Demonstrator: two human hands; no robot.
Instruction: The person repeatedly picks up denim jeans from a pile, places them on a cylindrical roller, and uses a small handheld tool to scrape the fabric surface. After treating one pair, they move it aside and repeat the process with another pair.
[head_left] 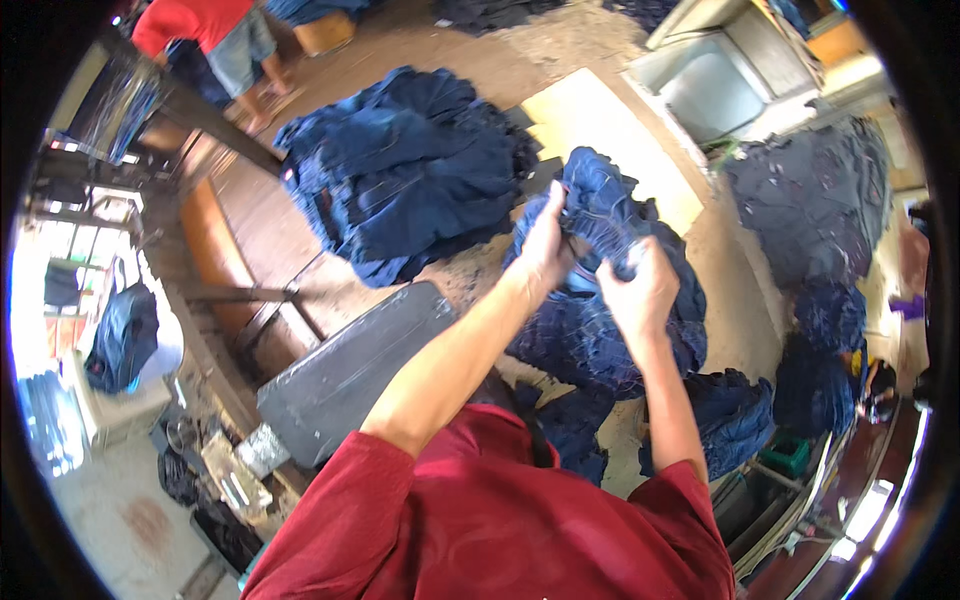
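Two hands (545, 240) (645, 290), at least three blue denim heaps (400, 180), one grey cloth pile (815, 190) and one co-worker (228, 45) show.

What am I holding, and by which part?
Blue cloth, seemingly by its near end, in left hand and right hand; blur hides the exact spot.

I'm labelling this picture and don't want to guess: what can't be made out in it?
All in the head view:
- Right hand: blur obscures its fingertips and exact grip.
- Left hand: some fingers are hidden, so its grip is unclear.
- Dark blue cloth at the hands: folds hide its full shape.
- Co-worker: the top edge cuts off the upper body.
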